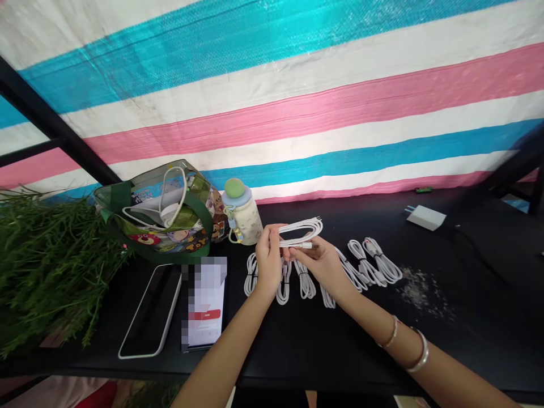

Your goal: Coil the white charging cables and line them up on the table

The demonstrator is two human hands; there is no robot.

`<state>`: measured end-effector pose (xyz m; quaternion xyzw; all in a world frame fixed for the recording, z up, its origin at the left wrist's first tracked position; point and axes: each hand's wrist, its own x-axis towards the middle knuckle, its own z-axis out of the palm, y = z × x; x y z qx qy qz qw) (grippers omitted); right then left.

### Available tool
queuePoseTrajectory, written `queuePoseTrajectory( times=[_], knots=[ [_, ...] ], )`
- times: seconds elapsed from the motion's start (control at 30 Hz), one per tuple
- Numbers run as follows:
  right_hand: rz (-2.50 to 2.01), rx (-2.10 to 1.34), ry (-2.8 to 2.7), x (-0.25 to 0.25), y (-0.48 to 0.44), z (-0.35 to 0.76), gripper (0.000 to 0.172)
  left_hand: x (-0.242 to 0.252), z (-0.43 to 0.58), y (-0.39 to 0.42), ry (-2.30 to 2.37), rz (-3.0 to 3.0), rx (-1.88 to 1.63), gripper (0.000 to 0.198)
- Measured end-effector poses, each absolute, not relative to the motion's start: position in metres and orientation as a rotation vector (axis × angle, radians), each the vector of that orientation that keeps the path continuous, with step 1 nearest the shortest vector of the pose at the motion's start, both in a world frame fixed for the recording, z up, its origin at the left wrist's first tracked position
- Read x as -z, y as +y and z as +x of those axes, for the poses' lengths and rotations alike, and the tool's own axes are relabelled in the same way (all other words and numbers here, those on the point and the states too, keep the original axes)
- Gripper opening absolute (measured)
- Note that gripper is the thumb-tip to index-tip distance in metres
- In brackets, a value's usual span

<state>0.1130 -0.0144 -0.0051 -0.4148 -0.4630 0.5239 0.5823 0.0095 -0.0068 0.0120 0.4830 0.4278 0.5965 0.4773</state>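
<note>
A white charging cable (304, 228), folded into long loops, is held above the black table between both hands. My left hand (268, 255) is closed around the left end of the loops. With its fingers, my right hand (325, 263) grips the cable near a USB plug (309, 245) at the lower right of the bundle. Beneath and behind the hands lie several more coiled white cables, some with dark ties: one bundle (251, 275) to the left, another (305, 281) in the middle, and a further one (382, 260) at the right. My hands partly hide this row.
Left of my hands are a lit phone (208, 306), a white-framed phone (153, 311), a bottle (245, 218) and a green-trimmed bag (170, 235). Green foliage (55, 266) fills the far left. A white charger (426, 217) and pale scraps (425, 292) lie right. A striped sheet (297, 119) hangs behind.
</note>
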Motion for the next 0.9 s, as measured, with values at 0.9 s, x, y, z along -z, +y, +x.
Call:
queuePoseTrajectory(
  times=[0.9],
  knots=[
    [-0.798, -1.307, -1.268, 0.008, -0.004, 0.124, 0.032, -0.007, 0.010, -0.001, 1.092, 1.088, -1.445, 0.033]
  ],
)
